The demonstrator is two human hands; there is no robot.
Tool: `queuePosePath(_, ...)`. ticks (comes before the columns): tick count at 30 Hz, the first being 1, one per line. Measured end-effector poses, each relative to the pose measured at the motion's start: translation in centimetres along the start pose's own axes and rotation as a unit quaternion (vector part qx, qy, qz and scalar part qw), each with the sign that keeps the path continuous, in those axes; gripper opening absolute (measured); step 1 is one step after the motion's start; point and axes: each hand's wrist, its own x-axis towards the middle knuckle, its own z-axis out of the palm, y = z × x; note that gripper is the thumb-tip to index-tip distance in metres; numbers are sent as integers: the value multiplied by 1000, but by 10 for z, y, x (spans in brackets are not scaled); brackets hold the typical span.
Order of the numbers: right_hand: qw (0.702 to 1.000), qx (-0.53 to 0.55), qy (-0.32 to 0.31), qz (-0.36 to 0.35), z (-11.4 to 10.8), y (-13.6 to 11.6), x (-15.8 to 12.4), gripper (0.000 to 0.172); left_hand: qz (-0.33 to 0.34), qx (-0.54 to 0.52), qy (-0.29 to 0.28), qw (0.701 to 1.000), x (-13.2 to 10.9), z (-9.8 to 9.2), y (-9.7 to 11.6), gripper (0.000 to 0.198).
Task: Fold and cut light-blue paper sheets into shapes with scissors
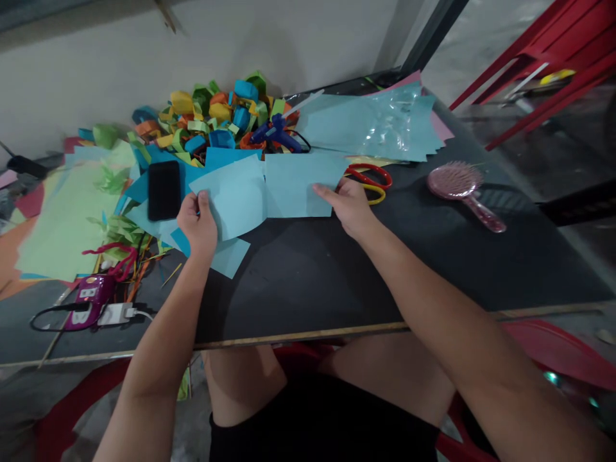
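Messy dark desk [312, 282]. Left hand [197, 221] fingers pinch blue paper [235, 196]; right hand [349, 205] fingers lie open on it. Scissors [368, 179] just beside them might poke if they slip.

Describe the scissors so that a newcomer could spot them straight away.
Start at the black board across the person's lap, then find the right hand pressing on the light blue paper. Just beyond its knuckles lie the scissors: red loop handles over a yellow one, the only red-and-yellow thing between the paper and the pink hairbrush.
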Motion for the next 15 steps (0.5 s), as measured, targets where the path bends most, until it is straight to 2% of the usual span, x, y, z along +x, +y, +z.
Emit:
queuePosePath(6, 985, -149, 66, -50, -5, 4, 0, 51, 10, -6, -20, 1000, -1, 0, 5, 30)
queuePosePath(15, 979, -158, 109, -71, -4, 10, 2, 53, -37, -46, -37, 998, 0, 2, -7, 38)
